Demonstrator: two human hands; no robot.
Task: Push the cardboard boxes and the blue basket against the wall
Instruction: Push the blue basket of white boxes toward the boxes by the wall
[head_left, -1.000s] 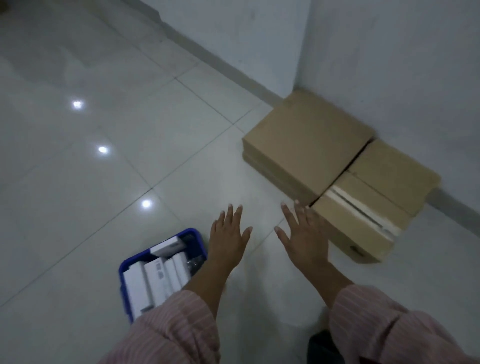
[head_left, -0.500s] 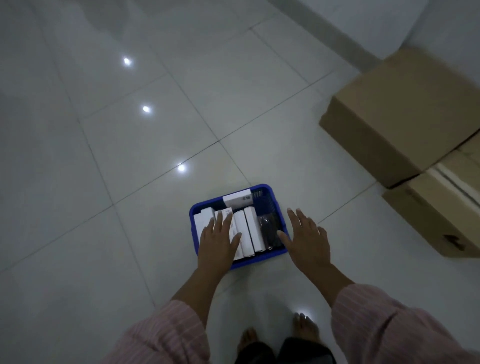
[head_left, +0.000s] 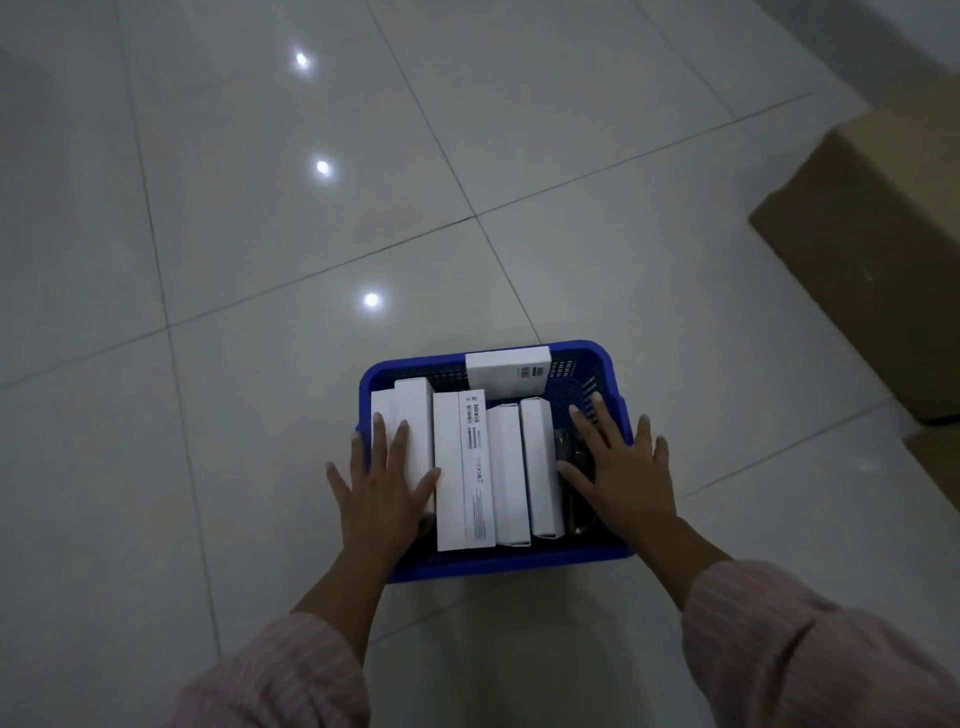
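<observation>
We are reaching both hands over the blue basket (head_left: 491, 566), which is sitting on the floor tiles well apart from the cardboard boxes (head_left: 878, 249) at right. Our left hand (head_left: 382, 493) and right hand (head_left: 621, 475) are spreading flat-fingered, each grip wide and clasping nothing. The basket's push is seemingly still waiting; no wall is showing clearly.

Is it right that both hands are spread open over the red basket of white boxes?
Not quite: the basket is blue, not red, as the head view shows. Both the left hand and right hand are spread open over its white boxes.
</observation>
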